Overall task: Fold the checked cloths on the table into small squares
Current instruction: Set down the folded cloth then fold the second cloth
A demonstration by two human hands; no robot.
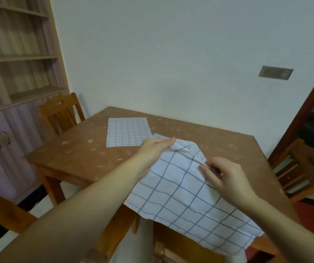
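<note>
A white cloth with dark blue checks (186, 194) is lifted over the near side of the brown wooden table (80, 154), its lower part hanging past the table's front edge. My left hand (154, 149) grips its bunched far corner. My right hand (226, 175) pinches the top edge a little to the right. A second checked cloth (127, 132) lies flat and spread out further back on the table, apart from both hands.
A wooden chair (61, 112) stands at the table's left side, another chair (304, 168) at the right, and a chair back (2, 209) sits near left. A tall shelf unit (15, 59) stands against the left wall. A white wall is behind the table.
</note>
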